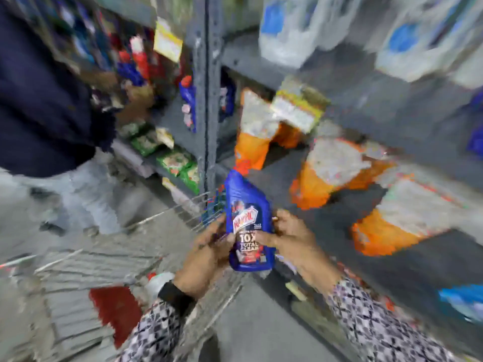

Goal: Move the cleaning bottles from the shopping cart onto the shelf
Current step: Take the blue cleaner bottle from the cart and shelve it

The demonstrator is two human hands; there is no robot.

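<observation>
While the blue bottle (247, 226) is clamped between left hand (206, 253) and right hand (292, 240) at lower centre | judged rigid, slick, liquid-heavy | body grip advised.

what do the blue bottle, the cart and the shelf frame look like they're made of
Blue bottle: probably glossy moulded plastic, with a printed label and light sheen. Shopping cart: thin silvery wire grid, likely bare or plated metal. Shelf frame: grey upright with a matte look, probably painted steel, though blur leaves that open.
</observation>
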